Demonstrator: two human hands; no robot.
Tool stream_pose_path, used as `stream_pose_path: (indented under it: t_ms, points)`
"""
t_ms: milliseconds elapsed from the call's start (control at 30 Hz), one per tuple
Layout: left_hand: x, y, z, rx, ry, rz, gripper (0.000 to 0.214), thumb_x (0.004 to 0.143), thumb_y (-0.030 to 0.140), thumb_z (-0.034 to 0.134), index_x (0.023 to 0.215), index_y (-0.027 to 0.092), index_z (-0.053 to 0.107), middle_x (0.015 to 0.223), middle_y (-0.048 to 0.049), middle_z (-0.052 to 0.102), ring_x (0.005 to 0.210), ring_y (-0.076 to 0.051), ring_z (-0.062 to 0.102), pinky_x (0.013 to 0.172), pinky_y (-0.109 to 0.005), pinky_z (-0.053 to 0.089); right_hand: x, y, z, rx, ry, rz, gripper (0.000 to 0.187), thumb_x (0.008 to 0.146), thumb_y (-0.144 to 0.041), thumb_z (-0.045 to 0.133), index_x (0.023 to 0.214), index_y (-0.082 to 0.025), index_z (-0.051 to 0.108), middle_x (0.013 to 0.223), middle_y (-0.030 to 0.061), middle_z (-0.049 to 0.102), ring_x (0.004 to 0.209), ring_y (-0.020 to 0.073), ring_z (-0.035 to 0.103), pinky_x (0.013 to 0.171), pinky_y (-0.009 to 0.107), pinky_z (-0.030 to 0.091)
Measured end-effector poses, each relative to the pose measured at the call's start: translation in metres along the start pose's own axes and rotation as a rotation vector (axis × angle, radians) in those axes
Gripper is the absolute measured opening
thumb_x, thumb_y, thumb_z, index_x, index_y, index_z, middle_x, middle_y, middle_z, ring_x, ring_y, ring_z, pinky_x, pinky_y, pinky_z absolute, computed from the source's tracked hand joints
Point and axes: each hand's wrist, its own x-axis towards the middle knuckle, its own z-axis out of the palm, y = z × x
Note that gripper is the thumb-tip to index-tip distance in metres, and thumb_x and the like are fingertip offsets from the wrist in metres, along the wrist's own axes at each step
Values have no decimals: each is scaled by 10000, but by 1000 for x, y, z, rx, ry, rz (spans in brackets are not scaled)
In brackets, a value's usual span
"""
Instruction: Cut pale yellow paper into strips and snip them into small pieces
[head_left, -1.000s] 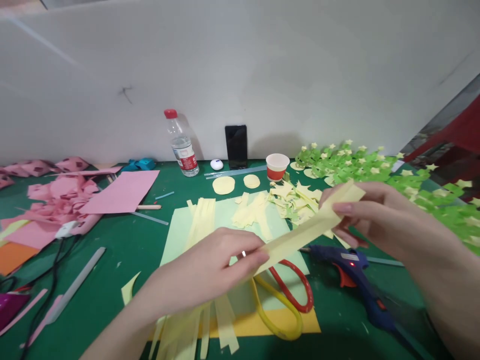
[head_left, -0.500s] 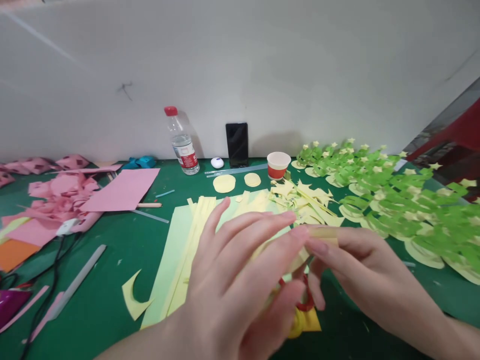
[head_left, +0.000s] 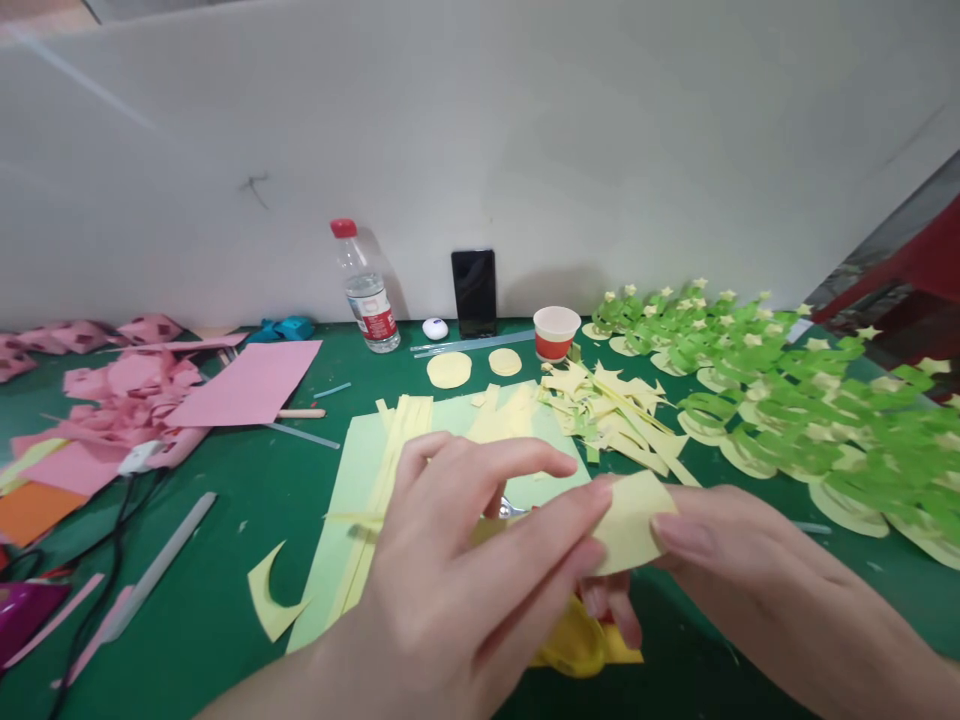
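Both hands meet over the green table on a folded pale yellow paper piece. My right hand pinches its right edge between thumb and fingers. My left hand presses its fingertips onto the left edge, with index and middle fingers stretched out. Beneath the hands lie pale yellow paper sheets and cut strips. The yellow handle of a pair of scissors shows under them.
A pile of yellow scraps and many green paper trees fill the right. At the back stand a water bottle, a phone and a paper cup. Pink paper, cables and a glue stick lie left.
The long yellow strip I held stretched between both hands has been folded short. My hands came together low over the sheets, now hiding the scissors and the blue glue gun.
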Motion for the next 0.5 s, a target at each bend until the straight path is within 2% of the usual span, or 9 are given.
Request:
stream_pose_path:
  t_ms: [67, 100, 133, 200, 267, 400, 467, 500]
  points:
    - [2, -1, -3, 34, -23, 0, 148, 874, 267, 536, 987, 242, 629, 938, -26, 656, 768, -155, 560, 790, -339, 451, -2, 1, 0, -68, 21, -32, 420, 899, -466, 418, 703, -187, 664, 831, 62, 618, 875, 182, 567, 895, 328, 423]
    - [4, -2, -4, 55, -49, 10, 139, 853, 266, 571, 978, 246, 627, 911, -12, 668, 778, -159, 564, 852, -366, 426, -2, 0, 0, -108, 30, -58, 423, 897, -477, 418, 705, -195, 667, 834, 58, 620, 904, 185, 567, 924, 333, 410]
    - [4, -2, -6, 73, -80, 27, 151, 834, 242, 598, 982, 251, 623, 897, 1, 677, 801, -163, 569, 921, -394, 387, -1, -1, 1, -144, 29, -85, 441, 890, -503, 414, 693, -201, 668, 810, 53, 619, 879, 183, 575, 903, 329, 428]
    - [5, -3, -10, 104, -119, 63, 216, 809, 159, 612, 1002, 257, 612, 898, 18, 691, 857, -166, 578, 1029, -443, 290, 2, -7, 2, -212, 26, -137, 488, 876, -549, 399, 647, -204, 658, 720, 46, 608, 740, 167, 586, 751, 298, 491]
    - [4, -4, -13, 106, -130, 74, 257, 810, 111, 590, 1016, 263, 604, 902, 25, 700, 887, -166, 584, 1069, -471, 239, 6, -12, 3, -299, 50, -200, 451, 864, -526, 444, 611, -204, 634, 650, 39, 606, 617, 146, 572, 599, 259, 496]
    - [3, -6, -14, 82, -118, 65, 255, 818, 91, 560, 989, 272, 616, 870, 35, 710, 874, -158, 597, 1085, -473, 241, 6, -14, 3, -486, 331, -450, 64, 758, -304, 662, 758, -253, 623, 724, 19, 643, 633, 146, 599, 544, 221, 503]
    - [3, -6, -12, 77, -122, 68, 250, 821, 93, 554, 977, 275, 623, 853, 37, 713, 867, -159, 601, 1090, -469, 238, 4, -12, 3, -577, 459, -580, 178, 723, -257, 702, 871, -293, 609, 791, 18, 637, 728, 166, 607, 611, 234, 520]
    - [3, -6, -12, 71, -121, 65, 246, 825, 95, 549, 973, 276, 625, 847, 38, 714, 864, -159, 601, 1090, -466, 238, 2, -11, 3, -630, 478, -622, 217, 729, -253, 700, 916, -305, 602, 821, 22, 634, 767, 173, 606, 643, 243, 522]
